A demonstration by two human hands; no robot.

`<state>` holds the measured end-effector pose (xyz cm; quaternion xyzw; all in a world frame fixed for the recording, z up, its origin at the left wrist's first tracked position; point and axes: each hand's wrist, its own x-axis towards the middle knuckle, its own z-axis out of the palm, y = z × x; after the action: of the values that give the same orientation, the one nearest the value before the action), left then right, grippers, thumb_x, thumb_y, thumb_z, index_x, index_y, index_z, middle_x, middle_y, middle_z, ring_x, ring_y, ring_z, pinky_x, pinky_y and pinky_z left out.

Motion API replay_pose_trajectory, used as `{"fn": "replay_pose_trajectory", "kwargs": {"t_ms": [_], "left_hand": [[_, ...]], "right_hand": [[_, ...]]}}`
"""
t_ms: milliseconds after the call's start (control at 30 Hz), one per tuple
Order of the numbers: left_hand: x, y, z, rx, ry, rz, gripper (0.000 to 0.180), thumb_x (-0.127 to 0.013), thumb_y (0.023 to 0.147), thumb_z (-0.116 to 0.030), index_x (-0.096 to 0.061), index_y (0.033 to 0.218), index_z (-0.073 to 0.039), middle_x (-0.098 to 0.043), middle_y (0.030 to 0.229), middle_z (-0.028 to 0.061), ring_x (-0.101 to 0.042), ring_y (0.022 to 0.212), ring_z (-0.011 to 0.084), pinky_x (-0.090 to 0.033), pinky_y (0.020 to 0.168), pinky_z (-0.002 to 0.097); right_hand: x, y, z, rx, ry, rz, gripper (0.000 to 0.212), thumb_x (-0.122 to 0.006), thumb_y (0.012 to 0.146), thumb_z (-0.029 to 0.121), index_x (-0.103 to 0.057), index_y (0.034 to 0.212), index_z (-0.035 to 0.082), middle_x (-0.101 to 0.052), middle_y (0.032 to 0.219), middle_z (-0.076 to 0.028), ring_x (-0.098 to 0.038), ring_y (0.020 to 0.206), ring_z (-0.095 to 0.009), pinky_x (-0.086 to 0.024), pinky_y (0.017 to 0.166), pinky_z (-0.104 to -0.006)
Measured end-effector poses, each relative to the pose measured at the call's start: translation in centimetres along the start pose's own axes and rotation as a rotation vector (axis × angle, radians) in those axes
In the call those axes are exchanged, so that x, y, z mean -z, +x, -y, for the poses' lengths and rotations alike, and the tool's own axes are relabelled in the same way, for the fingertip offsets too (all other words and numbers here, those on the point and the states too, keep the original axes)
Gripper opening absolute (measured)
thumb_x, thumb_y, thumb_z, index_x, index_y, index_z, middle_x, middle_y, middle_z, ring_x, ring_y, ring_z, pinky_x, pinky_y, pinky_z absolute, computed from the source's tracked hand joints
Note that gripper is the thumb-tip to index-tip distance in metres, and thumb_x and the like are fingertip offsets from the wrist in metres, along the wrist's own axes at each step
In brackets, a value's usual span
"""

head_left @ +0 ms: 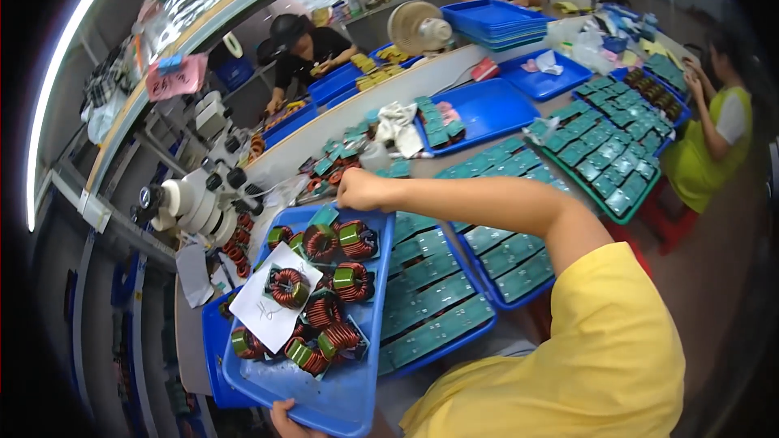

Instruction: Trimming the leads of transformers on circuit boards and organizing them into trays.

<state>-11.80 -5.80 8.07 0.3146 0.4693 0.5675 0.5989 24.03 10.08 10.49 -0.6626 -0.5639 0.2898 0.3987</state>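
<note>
Blue tray (349,393), loaded with copper-wound coils (323,292) and a white paper slip (272,316), held over the bench above blue trays of green circuit boards (438,308): left hand (288,420) grasping its near edge, right hand (359,191) clenched on its far rim.

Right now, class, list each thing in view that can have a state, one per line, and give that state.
blue tray: lifted and tilted, loaded with coils
left hand: gripping the tray's near edge
right hand: closed on the tray's far edge
copper coils: piled loose in the tray
white paper: lying flat, one coil on it
green circuit boards: laid in rows in blue trays
fan: cannot tell if running
</note>
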Motion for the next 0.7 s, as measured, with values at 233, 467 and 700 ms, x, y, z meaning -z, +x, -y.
{"fn": "replay_pose_trajectory", "kwargs": {"t_ms": [233, 467, 700], "left_hand": [[-11.9, 2.2, 0.7, 0.184, 0.097, 0.384, 0.022, -0.048, 0.067, -0.002, -0.051, 0.089, 0.000, -0.056, 0.083, 0.0063, -0.057, 0.076, 0.0188, -0.048, 0.074, 0.0320], [-27.2, 4.9, 7.0, 0.332, 0.235, 0.686, 0.031, -0.050, 0.072, -0.003, -0.049, 0.102, 0.003, -0.057, 0.094, 0.0122, -0.056, 0.086, 0.0249, -0.047, 0.084, 0.0381], [-42.3, 9.0, 15.9, 0.315, 0.405, 0.785, 0.017, -0.050, 0.073, -0.001, -0.049, 0.089, 0.005, -0.055, 0.082, 0.0137, -0.055, 0.073, 0.0253, -0.049, 0.069, 0.0400]], "right_hand": [[14.4, -8.9, -6.7, -0.188, 0.099, -0.230, 0.021, -0.065, 0.071, 0.009, -0.066, 0.087, -0.004, -0.065, 0.082, -0.013, -0.059, 0.075, -0.018, -0.046, 0.070, -0.0315], [27.4, -15.8, -15.4, -0.328, 0.172, -0.560, 0.016, -0.064, 0.069, 0.003, -0.064, 0.082, -0.006, -0.063, 0.078, -0.013, -0.058, 0.071, -0.019, -0.045, 0.066, -0.0336], [37.1, -17.7, -22.0, -0.410, 0.195, -0.802, 0.010, -0.061, 0.069, -0.001, -0.062, 0.078, -0.005, -0.062, 0.077, -0.012, -0.058, 0.067, -0.020, -0.045, 0.062, -0.0362]]}}
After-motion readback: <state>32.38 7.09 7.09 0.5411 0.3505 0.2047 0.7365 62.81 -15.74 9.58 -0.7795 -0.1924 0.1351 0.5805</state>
